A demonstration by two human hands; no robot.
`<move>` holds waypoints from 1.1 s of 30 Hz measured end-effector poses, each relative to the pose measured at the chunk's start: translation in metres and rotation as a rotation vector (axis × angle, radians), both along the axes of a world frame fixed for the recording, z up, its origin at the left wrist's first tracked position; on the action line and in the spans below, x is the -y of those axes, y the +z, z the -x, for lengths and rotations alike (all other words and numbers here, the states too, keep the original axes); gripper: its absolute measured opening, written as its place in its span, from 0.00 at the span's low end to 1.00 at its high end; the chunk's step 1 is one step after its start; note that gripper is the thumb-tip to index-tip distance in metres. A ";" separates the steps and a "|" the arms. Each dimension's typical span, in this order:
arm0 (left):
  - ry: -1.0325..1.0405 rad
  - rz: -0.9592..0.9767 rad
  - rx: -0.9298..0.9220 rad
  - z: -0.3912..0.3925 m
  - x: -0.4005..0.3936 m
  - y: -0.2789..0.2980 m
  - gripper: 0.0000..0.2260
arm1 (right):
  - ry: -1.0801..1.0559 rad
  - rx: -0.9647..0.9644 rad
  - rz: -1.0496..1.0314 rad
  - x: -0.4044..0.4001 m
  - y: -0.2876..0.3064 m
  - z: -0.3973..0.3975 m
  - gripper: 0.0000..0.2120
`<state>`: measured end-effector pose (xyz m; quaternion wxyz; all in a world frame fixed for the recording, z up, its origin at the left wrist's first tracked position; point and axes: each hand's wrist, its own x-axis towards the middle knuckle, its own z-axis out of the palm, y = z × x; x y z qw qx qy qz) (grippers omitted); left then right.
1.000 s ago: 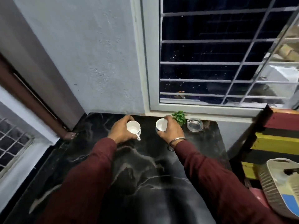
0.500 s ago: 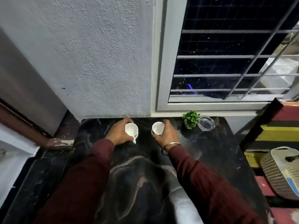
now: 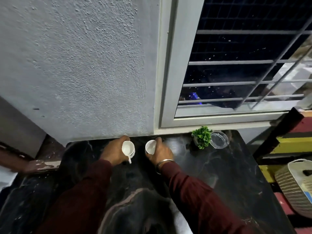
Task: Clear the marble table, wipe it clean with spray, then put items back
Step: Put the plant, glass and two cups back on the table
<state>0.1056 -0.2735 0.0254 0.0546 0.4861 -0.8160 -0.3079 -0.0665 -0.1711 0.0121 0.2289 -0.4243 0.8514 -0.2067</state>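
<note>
Two white cups stand near the far edge of the black marble table (image 3: 228, 179), close to the wall. My left hand (image 3: 113, 151) grips the left cup (image 3: 128, 147), whose handle points toward me. My right hand (image 3: 160, 153) grips the right cup (image 3: 150, 146). The cups are a short gap apart. Both look empty inside. Right of them a small green plant (image 3: 201, 137) and a clear glass dish (image 3: 219, 139) sit at the table's back edge.
A grey textured wall (image 3: 84, 73) and a barred window (image 3: 244, 65) rise straight behind the table. A woven basket (image 3: 297, 186) sits low at the right, beside a striped red, yellow and black piece of furniture (image 3: 290, 142).
Both hands with their cups have shifted toward the wall at the table's back edge. My head has come forward, so the view looks more steeply down.
</note>
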 end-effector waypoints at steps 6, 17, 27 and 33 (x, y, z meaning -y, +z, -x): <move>-0.029 0.014 -0.001 0.004 0.026 -0.025 0.29 | -0.015 0.036 0.052 0.034 -0.011 -0.007 0.27; 0.008 -0.024 -0.082 -0.005 0.028 -0.070 0.32 | 0.011 -0.004 -0.013 0.040 -0.042 -0.017 0.31; 0.223 -0.119 -0.291 -0.015 0.024 -0.091 0.31 | -0.018 0.021 0.072 0.031 -0.051 -0.019 0.34; 0.194 -0.107 -0.313 -0.007 0.032 -0.097 0.33 | -0.061 0.010 0.122 0.043 -0.055 -0.010 0.28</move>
